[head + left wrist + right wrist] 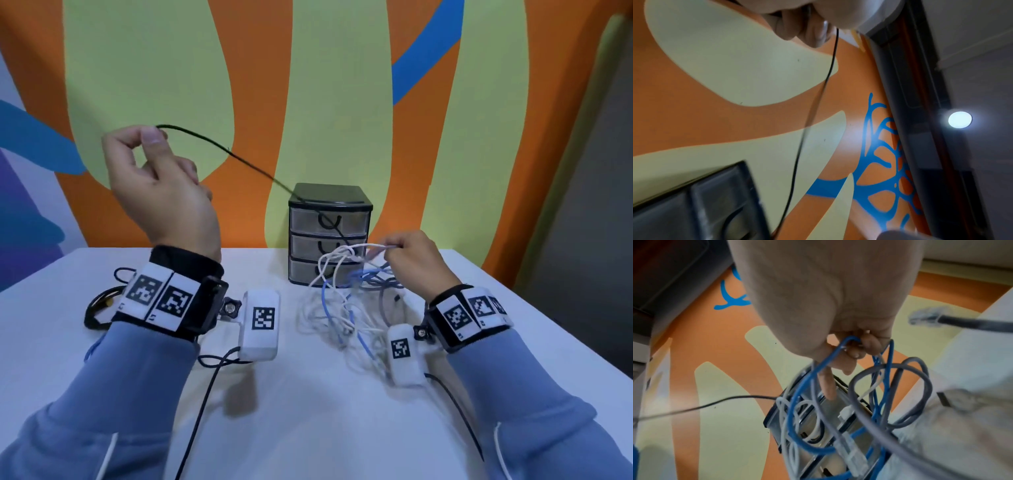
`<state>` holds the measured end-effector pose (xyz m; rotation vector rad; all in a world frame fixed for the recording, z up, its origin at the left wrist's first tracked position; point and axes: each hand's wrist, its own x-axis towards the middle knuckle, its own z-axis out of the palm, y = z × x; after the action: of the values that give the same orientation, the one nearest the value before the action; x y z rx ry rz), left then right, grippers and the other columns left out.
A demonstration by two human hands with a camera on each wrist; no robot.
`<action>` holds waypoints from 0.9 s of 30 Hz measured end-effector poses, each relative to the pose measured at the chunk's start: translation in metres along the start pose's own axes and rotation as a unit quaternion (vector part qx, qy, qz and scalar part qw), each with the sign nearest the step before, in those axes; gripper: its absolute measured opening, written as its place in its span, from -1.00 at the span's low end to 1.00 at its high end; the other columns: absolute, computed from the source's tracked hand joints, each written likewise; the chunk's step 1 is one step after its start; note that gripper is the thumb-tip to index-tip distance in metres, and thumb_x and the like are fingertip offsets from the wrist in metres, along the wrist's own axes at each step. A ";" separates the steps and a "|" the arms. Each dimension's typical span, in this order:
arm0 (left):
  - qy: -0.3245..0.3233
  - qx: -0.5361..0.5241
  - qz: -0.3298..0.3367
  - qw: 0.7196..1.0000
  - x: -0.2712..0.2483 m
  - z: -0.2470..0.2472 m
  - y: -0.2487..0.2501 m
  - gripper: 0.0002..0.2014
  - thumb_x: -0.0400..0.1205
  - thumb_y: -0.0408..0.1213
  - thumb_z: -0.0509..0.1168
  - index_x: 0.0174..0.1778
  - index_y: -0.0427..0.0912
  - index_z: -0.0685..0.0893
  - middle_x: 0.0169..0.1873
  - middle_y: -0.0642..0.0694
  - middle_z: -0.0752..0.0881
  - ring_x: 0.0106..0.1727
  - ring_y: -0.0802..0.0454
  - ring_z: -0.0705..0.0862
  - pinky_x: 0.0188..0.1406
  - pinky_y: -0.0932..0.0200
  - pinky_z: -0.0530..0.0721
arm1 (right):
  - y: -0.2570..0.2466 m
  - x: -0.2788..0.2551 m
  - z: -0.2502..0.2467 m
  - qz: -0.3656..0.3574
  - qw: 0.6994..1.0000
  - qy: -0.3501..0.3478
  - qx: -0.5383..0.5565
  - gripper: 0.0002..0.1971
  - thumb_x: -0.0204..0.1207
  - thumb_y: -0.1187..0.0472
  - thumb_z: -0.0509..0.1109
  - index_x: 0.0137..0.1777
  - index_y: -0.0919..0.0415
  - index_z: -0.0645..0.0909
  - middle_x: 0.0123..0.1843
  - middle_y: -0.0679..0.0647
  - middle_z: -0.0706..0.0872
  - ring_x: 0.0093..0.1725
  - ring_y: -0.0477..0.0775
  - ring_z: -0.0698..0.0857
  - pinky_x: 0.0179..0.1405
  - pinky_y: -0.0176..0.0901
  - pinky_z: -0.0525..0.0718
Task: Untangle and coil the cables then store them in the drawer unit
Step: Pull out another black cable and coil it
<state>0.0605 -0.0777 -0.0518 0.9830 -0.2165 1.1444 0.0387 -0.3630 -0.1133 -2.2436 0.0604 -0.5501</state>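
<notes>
My left hand is raised high at the left and pinches a thin black cable between thumb and forefinger. That cable runs down to the right into the tangle. My right hand holds up a knot of white, blue and grey cables just above the table, in front of the drawer unit. In the right wrist view my fingers curl round a blue cable loop, with grey and white strands hanging below. The small black unit has three clear drawers, all closed.
A coiled black cable lies on the white table at the left, partly behind my left wrist. A grey network plug lies on the table near my right hand. A painted wall stands close behind the drawer unit.
</notes>
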 end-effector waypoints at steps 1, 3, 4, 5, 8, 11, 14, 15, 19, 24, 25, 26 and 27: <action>0.024 -0.010 0.008 1.000 0.005 -0.003 0.002 -0.90 0.88 -0.25 0.13 0.07 -0.13 0.48 -0.15 0.03 0.68 -0.44 0.04 0.50 -0.56 0.18 0.36 | 0.001 -0.001 0.000 0.008 1.000 -0.007 -0.011 -0.47 0.54 0.55 0.10 -0.19 0.12 0.89 -0.34 0.01 0.65 -0.39 0.12 0.45 -0.48 -0.19 0.36; 0.053 -0.039 -0.001 0.998 0.017 -0.007 0.005 -0.92 0.85 -0.27 0.13 0.09 -0.19 0.48 -0.07 -0.06 0.67 -0.44 0.05 0.48 -0.56 0.18 0.31 | 0.003 -0.001 -0.002 0.032 0.999 -0.010 -0.023 -0.47 0.54 0.56 0.09 -0.08 0.16 0.91 -0.16 0.03 0.74 -0.23 0.12 0.55 -0.33 -0.17 0.44; 0.040 -0.045 -0.016 0.998 0.020 -0.009 0.004 -0.93 0.84 -0.27 0.15 0.08 -0.18 0.49 -0.07 -0.08 0.67 -0.44 0.06 0.48 -0.56 0.18 0.29 | 0.003 -0.001 -0.004 0.041 0.999 -0.017 -0.021 -0.46 0.57 0.55 0.09 0.10 0.15 0.89 -0.08 0.06 0.74 -0.23 0.10 0.56 -0.35 -0.21 0.47; 0.005 -0.036 -0.030 0.999 0.021 -0.009 0.002 -0.94 0.83 -0.27 0.17 0.06 -0.15 0.51 -0.11 -0.07 0.68 -0.44 0.06 0.48 -0.57 0.17 0.28 | 0.001 -0.001 -0.006 0.046 0.998 -0.031 -0.005 -0.45 0.60 0.53 0.11 0.33 0.10 0.81 -0.05 0.08 0.72 -0.29 0.08 0.53 -0.42 -0.24 0.47; -0.147 0.033 -0.043 0.988 0.007 -0.005 -0.007 -0.90 0.84 -0.19 0.30 0.01 -0.07 0.62 -0.41 -0.01 0.61 -0.46 0.05 0.45 -0.56 0.18 0.32 | -0.010 0.000 -0.005 0.062 0.990 -0.062 0.107 -0.35 0.65 0.36 0.20 0.66 -0.24 0.39 0.10 0.17 0.66 -0.21 0.07 0.60 -0.31 -0.08 0.59; -0.259 0.069 -0.036 0.963 -0.005 -0.001 -0.012 -0.83 0.83 -0.14 0.36 0.07 -0.17 0.74 -0.43 -0.13 0.52 -0.44 -0.01 0.42 -0.49 0.13 0.39 | -0.012 0.001 -0.008 0.081 0.980 -0.040 0.175 -0.43 0.70 0.25 0.21 0.59 -0.36 0.41 0.26 0.20 0.67 0.22 0.22 0.71 0.13 0.30 0.81; -0.307 0.090 -0.007 0.947 -0.012 -0.001 -0.011 -0.83 0.81 -0.10 0.39 0.02 -0.10 0.80 -0.41 -0.21 0.51 -0.42 -0.17 0.43 -0.43 -0.04 0.46 | -0.001 -0.003 -0.014 0.009 1.000 -0.025 0.006 -0.42 0.76 0.23 0.29 0.70 -0.24 0.34 -0.06 0.13 0.74 -0.05 0.22 0.80 0.06 0.29 0.85; -0.314 0.096 0.003 0.945 -0.013 0.000 -0.011 -0.83 0.80 -0.08 0.40 0.02 -0.07 0.81 -0.41 -0.17 0.53 -0.40 -0.21 0.45 -0.40 -0.10 0.49 | 0.002 -0.005 -0.015 -0.013 0.997 0.001 -0.082 -0.39 0.73 0.21 0.36 0.72 -0.17 0.33 -0.13 0.11 0.78 -0.08 0.20 0.80 0.00 0.22 0.83; -0.323 0.100 0.017 0.941 -0.017 0.000 -0.011 -0.82 0.76 -0.03 0.43 0.04 -0.03 0.86 -0.45 0.17 0.56 -0.39 -0.02 0.48 -0.35 0.05 0.48 | -0.005 -0.005 -0.019 0.000 0.943 0.132 -0.306 -0.36 0.45 -0.23 0.64 0.49 -0.06 0.59 -0.12 -0.01 0.83 0.02 0.19 0.78 -0.12 0.00 0.70; -0.354 0.122 0.052 0.926 -0.027 0.002 -0.012 -0.88 0.74 -0.13 0.49 0.03 -0.05 0.91 -0.37 0.40 0.70 -0.32 0.28 0.60 -0.23 0.34 0.50 | -0.025 -0.009 -0.026 -0.007 0.894 0.173 -0.414 -0.29 0.41 -0.57 0.43 0.34 -0.05 0.69 0.07 0.07 0.76 0.18 0.23 0.69 0.16 0.16 0.49; -0.360 0.120 0.054 0.924 -0.030 0.003 -0.012 -0.89 0.74 -0.15 0.50 0.03 -0.06 0.91 -0.34 0.41 0.73 -0.29 0.30 0.63 -0.20 0.37 0.52 | -0.029 -0.010 -0.028 -0.033 0.902 0.177 -0.392 -0.33 0.47 -0.58 0.36 0.30 -0.07 0.72 0.06 0.06 0.72 0.17 0.22 0.67 0.16 0.18 0.51; -0.365 0.114 0.054 0.922 -0.032 0.004 -0.013 -0.90 0.73 -0.17 0.51 0.03 -0.06 0.91 -0.30 0.40 0.76 -0.25 0.31 0.67 -0.17 0.38 0.54 | -0.035 -0.012 -0.028 -0.071 0.926 0.163 -0.334 -0.37 0.52 -0.58 0.27 0.23 -0.09 0.74 0.00 0.03 0.69 0.10 0.20 0.66 0.12 0.17 0.56; -0.372 0.107 0.053 0.921 -0.034 0.006 -0.014 -0.91 0.73 -0.18 0.51 0.03 -0.07 0.92 -0.25 0.36 0.80 -0.20 0.32 0.71 -0.13 0.39 0.57 | -0.043 -0.014 -0.029 -0.108 0.958 0.126 -0.235 -0.40 0.58 -0.56 0.20 0.14 -0.09 0.75 -0.08 0.00 0.69 0.03 0.18 0.67 0.05 0.15 0.61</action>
<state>0.0584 -0.1056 -0.0768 1.5938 -0.7745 0.8523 0.0086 -0.3514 -0.0703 -2.6437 0.0830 -1.0287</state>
